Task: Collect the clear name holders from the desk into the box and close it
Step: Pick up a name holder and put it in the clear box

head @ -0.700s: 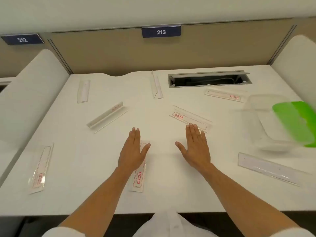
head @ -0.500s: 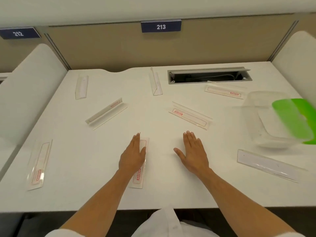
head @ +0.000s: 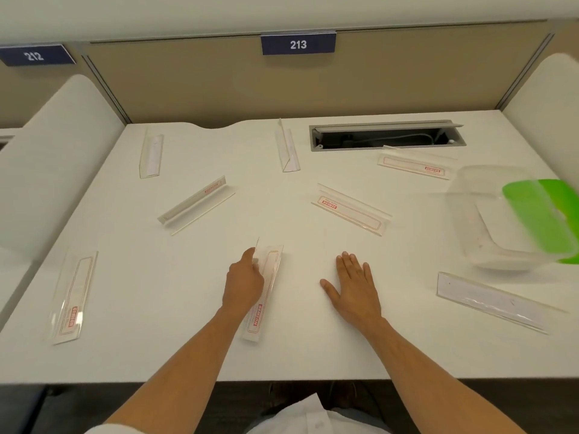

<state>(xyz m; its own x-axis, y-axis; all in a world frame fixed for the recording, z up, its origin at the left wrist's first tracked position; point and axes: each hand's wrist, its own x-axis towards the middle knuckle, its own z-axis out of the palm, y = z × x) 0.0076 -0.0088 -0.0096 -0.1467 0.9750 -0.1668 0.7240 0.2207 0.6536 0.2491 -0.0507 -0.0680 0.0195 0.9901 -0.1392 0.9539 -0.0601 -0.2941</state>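
Eight clear name holders lie scattered over the white table [head: 188, 308], none yet in the box [head: 476, 220], which sits at the right edge of the frame with its green lid [head: 542, 220] propped across it. The left hand [head: 244, 285], low centre, curls its fingers over the upper end of the nearest holder [head: 266, 292], thumb side against its raised edge; this grip looks like a pinch just forming, and the holder seems to rest on the table along most of its length. The right hand [head: 354, 286] lies flat beside it, fingers straight and together, holding nothing.

Other holders sit at lower left [head: 73, 297], upper left [head: 151, 155], left of centre [head: 195, 203], top centre [head: 286, 150], right of centre [head: 351, 209], upper right [head: 413, 166] and lower right [head: 488, 300].

These strips look like thin, stiff, light plastic, smooth enough to slide under a fingertip instead of lifting. A flat one is probably best taken by tipping up a long edge and pinching across the narrow width near the middle; the folded ones offer a standing ridge to pinch. Being rigid, several could likely be stacked in one hand.
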